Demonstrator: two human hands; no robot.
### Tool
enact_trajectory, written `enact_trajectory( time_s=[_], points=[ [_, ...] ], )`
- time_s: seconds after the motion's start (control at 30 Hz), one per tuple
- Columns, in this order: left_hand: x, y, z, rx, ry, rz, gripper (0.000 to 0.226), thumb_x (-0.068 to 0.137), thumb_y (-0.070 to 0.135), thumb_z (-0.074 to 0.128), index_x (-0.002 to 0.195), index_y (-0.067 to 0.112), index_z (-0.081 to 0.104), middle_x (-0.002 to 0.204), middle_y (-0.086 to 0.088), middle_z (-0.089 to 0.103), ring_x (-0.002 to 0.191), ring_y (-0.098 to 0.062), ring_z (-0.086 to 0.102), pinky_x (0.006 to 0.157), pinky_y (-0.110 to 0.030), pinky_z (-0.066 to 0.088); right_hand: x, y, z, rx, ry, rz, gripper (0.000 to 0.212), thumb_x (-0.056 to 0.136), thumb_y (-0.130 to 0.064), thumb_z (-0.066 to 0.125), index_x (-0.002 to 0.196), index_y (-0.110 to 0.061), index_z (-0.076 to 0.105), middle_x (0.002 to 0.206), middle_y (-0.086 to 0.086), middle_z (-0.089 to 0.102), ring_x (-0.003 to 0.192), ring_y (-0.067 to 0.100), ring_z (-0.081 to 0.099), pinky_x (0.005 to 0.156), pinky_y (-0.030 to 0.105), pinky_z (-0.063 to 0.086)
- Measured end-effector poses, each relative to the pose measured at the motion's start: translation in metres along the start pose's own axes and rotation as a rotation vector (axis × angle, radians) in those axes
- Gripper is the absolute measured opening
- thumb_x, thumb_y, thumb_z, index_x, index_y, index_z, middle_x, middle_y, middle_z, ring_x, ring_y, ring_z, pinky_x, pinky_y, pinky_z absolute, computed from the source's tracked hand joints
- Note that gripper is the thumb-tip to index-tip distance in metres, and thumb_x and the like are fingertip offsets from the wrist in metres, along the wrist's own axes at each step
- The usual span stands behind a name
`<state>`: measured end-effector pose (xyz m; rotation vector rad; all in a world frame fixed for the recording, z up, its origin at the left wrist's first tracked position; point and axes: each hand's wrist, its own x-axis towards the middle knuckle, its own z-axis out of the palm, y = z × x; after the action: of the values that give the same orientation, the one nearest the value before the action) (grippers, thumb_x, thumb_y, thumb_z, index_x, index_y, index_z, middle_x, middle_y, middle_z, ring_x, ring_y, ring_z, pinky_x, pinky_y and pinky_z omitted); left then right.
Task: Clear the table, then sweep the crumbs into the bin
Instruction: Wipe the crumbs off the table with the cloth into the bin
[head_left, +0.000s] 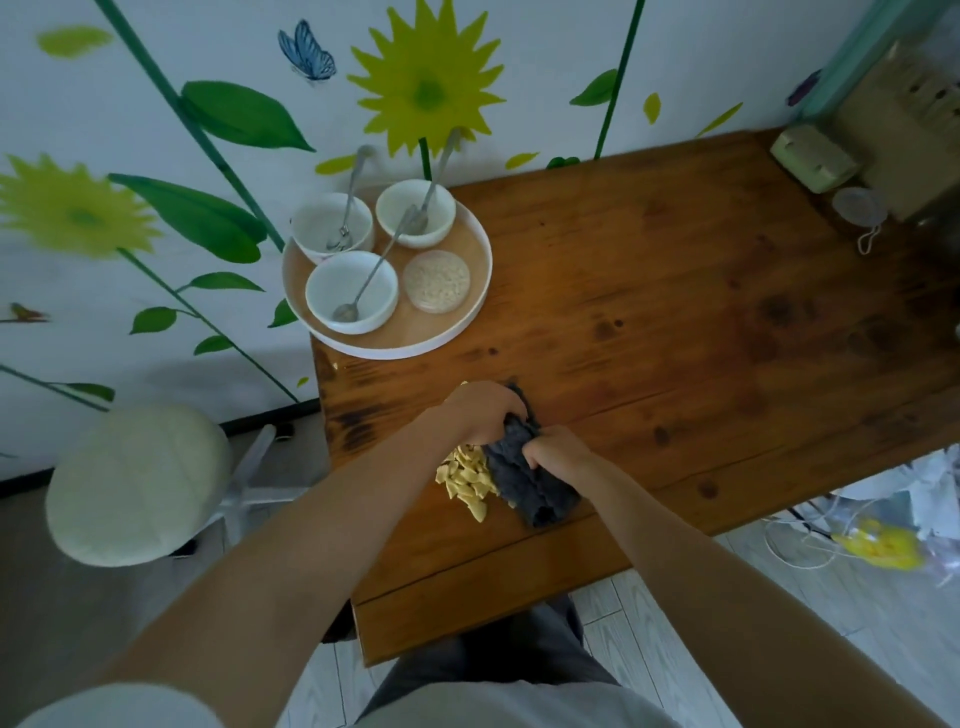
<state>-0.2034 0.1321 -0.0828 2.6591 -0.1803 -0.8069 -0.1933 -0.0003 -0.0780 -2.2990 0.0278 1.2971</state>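
A dark grey cloth lies bunched on the wooden table near its front left edge. My left hand grips the cloth's far end and my right hand grips its middle. A heap of yellow crumbs lies on the table just left of the cloth, touching it. At the table's back left corner sits a round tray holding three white bowls, each with a spoon in it, and a small lidded container.
A pale round stool stands on the floor left of the table. A green box and clutter sit at the table's far right corner. Plastic bags with a yellow item lie on the floor to the right. A flower-painted wall runs behind.
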Motion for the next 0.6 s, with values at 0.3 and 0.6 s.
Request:
enact_trajectory(
  time_s=[0.3, 0.6],
  points=[
    [-0.009, 0.008, -0.048, -0.192, 0.188, -0.118, 0.047, 0.080, -0.003, 0.045, 0.121, 0.013, 0.060, 0.119, -0.008, 0.061, 0.111, -0.027, 0.054, 0.088, -0.038, 0.046, -0.019, -0.058, -0.074, -0.360, -0.049, -0.136, 0.047, 0.080, 0.006, 0.040, 0.058, -0.023, 0.010, 0.059, -0.001, 0.005, 0.053, 0.012, 0.003, 0.051, 0.026, 0.008],
    [0.003, 0.021, -0.103, -0.182, 0.367, -0.166, 0.047, 0.080, -0.005, 0.042, 0.119, 0.014, 0.061, 0.116, -0.008, 0.063, 0.108, -0.025, 0.055, 0.081, -0.033, 0.042, -0.007, -0.089, -0.127, -0.384, 0.074, -0.268, 0.043, 0.073, 0.005, 0.042, 0.061, -0.021, 0.011, 0.058, -0.001, 0.011, 0.053, 0.014, 0.008, 0.052, 0.028, 0.008]
  ],
)
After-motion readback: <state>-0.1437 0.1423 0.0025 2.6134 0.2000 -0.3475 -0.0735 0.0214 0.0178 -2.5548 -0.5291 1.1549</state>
